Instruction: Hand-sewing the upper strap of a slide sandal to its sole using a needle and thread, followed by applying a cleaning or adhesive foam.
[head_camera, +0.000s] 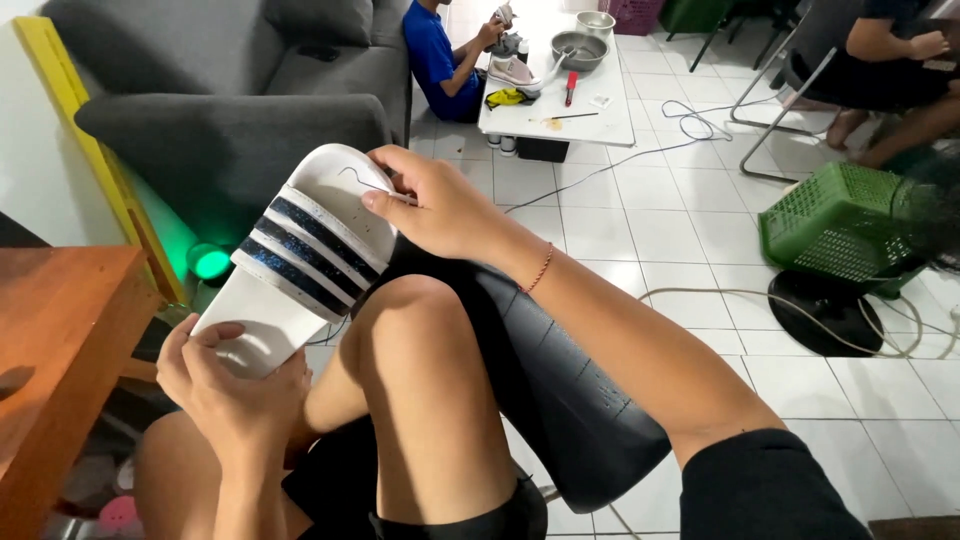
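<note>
Here, white slide sandal (300, 270) between hands: left hand (225, 385) grips heel, right hand (435, 205) clasps toe.

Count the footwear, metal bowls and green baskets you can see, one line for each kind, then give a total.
Footwear: 2, the white slide sandal in both hands, and the shoe on the white table
Metal bowls: 2
Green baskets: 1
Total: 5

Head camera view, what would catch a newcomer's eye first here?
A white slide sandal with dark blue stripes, centre left, held over the person's knee: the left hand grips its lower end, the right hand pinches a needle at its upper edge. Next, the green basket on the tiled floor at right.
</note>
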